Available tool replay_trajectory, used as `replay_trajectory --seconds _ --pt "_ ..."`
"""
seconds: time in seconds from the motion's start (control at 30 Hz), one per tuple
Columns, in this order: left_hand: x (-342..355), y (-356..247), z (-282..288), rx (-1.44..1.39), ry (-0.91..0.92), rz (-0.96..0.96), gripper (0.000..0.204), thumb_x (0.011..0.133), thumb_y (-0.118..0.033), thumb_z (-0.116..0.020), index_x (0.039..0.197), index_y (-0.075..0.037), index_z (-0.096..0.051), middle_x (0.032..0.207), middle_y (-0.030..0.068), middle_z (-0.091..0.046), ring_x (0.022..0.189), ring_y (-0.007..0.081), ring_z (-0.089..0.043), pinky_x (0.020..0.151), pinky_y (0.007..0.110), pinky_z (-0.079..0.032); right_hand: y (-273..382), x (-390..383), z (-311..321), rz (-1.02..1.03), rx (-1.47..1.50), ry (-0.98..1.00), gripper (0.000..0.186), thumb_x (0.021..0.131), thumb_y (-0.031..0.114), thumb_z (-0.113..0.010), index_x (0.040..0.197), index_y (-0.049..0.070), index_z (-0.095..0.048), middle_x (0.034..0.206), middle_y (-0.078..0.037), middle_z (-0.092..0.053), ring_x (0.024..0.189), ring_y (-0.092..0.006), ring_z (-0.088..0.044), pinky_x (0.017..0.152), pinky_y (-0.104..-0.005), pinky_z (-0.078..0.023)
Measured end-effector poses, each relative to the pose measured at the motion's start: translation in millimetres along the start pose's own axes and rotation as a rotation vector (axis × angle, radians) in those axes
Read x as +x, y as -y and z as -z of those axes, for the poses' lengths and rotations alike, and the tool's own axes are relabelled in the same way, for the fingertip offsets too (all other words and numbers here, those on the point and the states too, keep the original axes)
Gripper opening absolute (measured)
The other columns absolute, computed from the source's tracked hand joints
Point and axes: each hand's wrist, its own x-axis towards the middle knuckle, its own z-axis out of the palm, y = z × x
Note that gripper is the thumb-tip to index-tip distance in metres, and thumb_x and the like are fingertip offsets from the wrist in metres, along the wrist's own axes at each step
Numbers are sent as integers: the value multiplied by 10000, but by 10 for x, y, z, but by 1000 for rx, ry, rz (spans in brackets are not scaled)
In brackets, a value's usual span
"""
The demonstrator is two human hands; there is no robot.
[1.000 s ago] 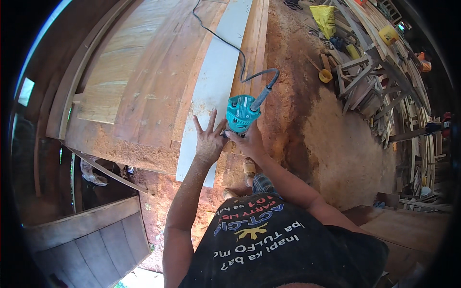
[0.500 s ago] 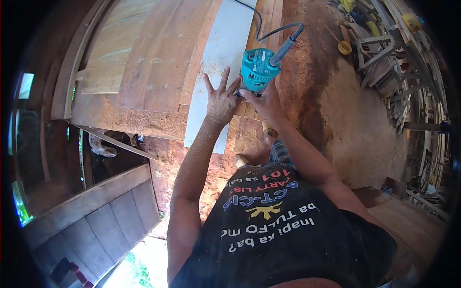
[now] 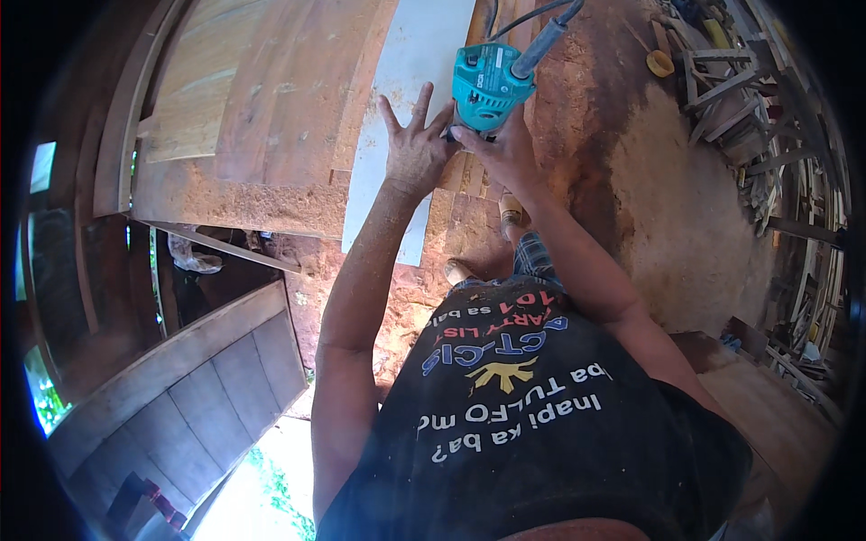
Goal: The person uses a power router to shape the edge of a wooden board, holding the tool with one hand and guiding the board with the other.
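A teal trim router [image 3: 492, 86] stands upright at the right edge of a long white board [image 3: 408, 68]. My right hand [image 3: 507, 149] is wrapped round the router's lower part, its fingertips partly hidden behind the body. My left hand [image 3: 418, 155] lies on the white board with its fingers spread. Its thumb and forefinger reach the router's base, where the contact is hard to make out. The router's bit and the cut beneath it are hidden.
Wide wooden boards [image 3: 280, 99] lie left of the white board, dusted with sawdust. A black cord [image 3: 530, 16] runs off the router's top. Scrap wood [image 3: 735, 108] is piled at right, near a yellow bowl [image 3: 659, 63]. A panelled wooden piece [image 3: 194, 397] stands lower left.
The router and both hands have moved slightly away from me along the white board. The whole view has also shifted a little. My grip looks the same.
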Motion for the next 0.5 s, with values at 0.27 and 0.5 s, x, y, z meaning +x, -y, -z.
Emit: replay_trajectory --seconds 0.27,0.5 --pt "144 32 5 53 63 31 428 914 -486 -531 1279 -284 -624 1471 -69 -468 1494 258 -194 1033 831 19 -33 178 16 38 9 7 770 734 411 -842 1190 -3 -380 1036 -172 -654 912 -268 -694 776 -371 -560" --pt "226 66 -27 41 54 35 439 918 -476 -531 1314 -302 -600 1478 -76 -460 1492 267 -201 1041 823 25 -100 272 27 11 11 8 779 725 425 -844 1188 1 -382 1040 -175 -653 918 -276 -694 781 -382 -558"
